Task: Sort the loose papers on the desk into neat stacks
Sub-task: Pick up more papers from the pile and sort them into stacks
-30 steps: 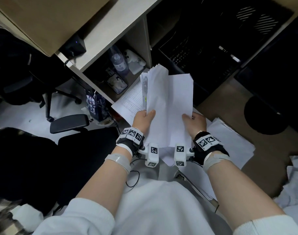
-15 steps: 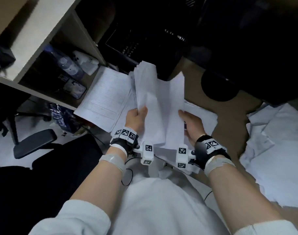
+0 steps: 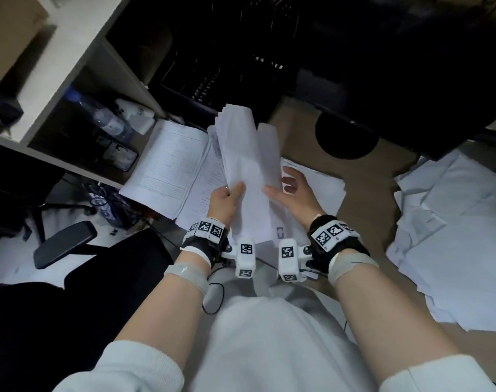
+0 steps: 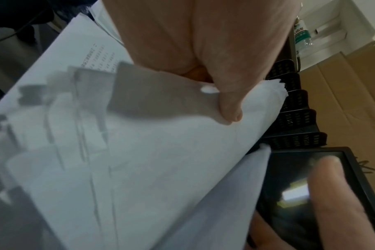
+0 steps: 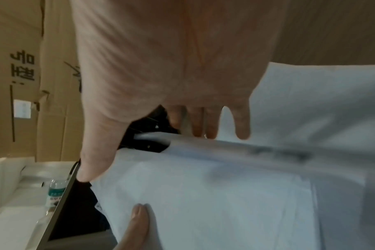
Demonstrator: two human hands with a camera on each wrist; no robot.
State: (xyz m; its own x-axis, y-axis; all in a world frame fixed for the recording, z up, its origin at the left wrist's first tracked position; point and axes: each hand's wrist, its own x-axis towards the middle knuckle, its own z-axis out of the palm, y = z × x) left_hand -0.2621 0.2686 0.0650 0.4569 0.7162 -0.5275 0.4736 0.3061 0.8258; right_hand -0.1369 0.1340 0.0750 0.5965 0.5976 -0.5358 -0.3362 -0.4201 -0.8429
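Both hands work one upright sheaf of white paper sheets [image 3: 248, 168]: the left hand [image 3: 227, 198] pinches its lower left edge between thumb and curled fingers, while the right hand [image 3: 290, 190] lies just beside its right edge with fingers straight and spread, the thumb touching the sheaf and nothing clasped. The sheaf's upper corners fan apart, so it looks not yet squared.

Beneath and just left of the left hand lies a flat stack of printed white pages [image 3: 167, 165], overhanging the edge of the brown bench [image 3: 311, 137]. Another flat layer of white sheets [image 3: 323, 185] lies under the right hand. These look like stacks already begun.

Well to the right of the right hand, a sprawling heap of crumpled loose white papers [image 3: 453, 236] covers the bench at all angles, seemingly unsorted.

By this showing the job is partly done: one sheaf in hand to be evened and laid down, the large heap left.
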